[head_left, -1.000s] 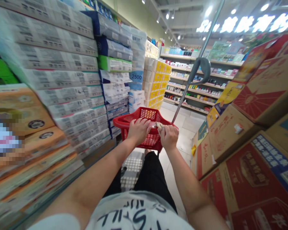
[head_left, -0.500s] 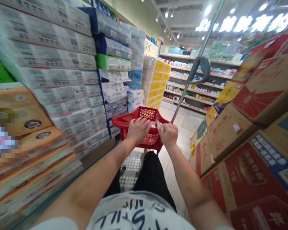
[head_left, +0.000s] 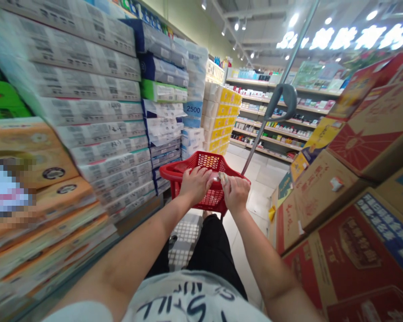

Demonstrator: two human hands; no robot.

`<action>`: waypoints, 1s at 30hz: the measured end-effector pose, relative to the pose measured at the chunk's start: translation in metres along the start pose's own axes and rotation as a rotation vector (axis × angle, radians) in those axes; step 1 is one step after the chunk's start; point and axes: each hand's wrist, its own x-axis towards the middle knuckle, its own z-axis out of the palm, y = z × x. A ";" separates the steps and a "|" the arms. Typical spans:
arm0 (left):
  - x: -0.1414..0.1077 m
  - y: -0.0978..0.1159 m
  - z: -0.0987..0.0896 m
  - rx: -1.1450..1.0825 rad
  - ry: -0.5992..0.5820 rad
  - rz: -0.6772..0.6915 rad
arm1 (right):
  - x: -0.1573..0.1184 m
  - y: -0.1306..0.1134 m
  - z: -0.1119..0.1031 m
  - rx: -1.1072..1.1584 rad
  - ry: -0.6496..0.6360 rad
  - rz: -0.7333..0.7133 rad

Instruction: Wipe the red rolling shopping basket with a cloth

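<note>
A red shopping basket with perforated walls is in front of me at the middle of the view. My left hand is closed over the near rim, its fingers curled onto the red plastic. To its right, my right hand grips the same rim. Between the right thumb and fingers shows the edge of a small pale, crumpled item; its kind I cannot make out. A grey looped handle on a metal pole rises from the basket's right side. The basket's inside is mostly hidden by my hands.
Stacked tissue packs line the left side, with orange packs nearer. Yellow-and-white packs stand farther on. Piled cardboard boxes border the right. Stocked shelves cross the back. Pale tiled floor runs between.
The shelves and stacks have shifted slightly right and down in view. Both hands keep their places on the basket's rim.
</note>
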 end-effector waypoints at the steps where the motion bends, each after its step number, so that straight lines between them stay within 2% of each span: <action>1: 0.000 0.000 0.000 -0.003 0.000 0.003 | -0.005 -0.001 0.001 0.005 0.041 -0.026; 4: 0.000 -0.001 0.000 -0.003 -0.001 0.013 | -0.010 -0.003 0.002 -0.035 0.068 -0.037; 7: 0.001 -0.001 0.001 0.006 0.003 0.010 | -0.001 -0.003 0.000 -0.085 -0.048 0.002; 9: 0.002 -0.001 0.001 0.010 0.005 0.005 | 0.001 -0.003 0.000 -0.083 -0.079 0.003; 15: 0.002 -0.001 0.003 0.012 0.005 0.008 | -0.016 -0.002 0.009 -0.043 0.138 -0.101; 21: 0.003 0.001 0.002 0.022 0.010 0.001 | 0.009 -0.001 0.001 -0.055 -0.085 -0.009; 26: 0.002 0.002 0.000 0.028 0.007 0.010 | -0.005 -0.003 0.003 -0.059 0.052 -0.082; 28: 0.001 0.002 0.000 0.028 0.009 0.009 | -0.002 -0.003 0.004 -0.096 0.016 -0.064; 30: 0.001 0.002 0.001 0.026 0.013 0.007 | 0.009 -0.002 0.003 -0.129 -0.076 -0.024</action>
